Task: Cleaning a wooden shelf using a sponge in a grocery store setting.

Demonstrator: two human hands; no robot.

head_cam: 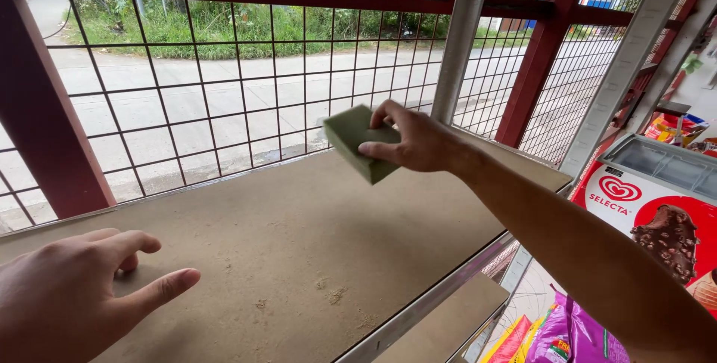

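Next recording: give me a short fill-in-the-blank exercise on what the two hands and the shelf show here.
1. The right hand holds a small ____ coloured box above the shelf board.
2. The left hand holds ____; its fingers are spread over the board.
3. Behind the shelf stands a wire mesh in a ____ frame.
4. At the right edge, below, stands a freezer chest with a ____ lid.

Missing words: green; nothing; red; glass
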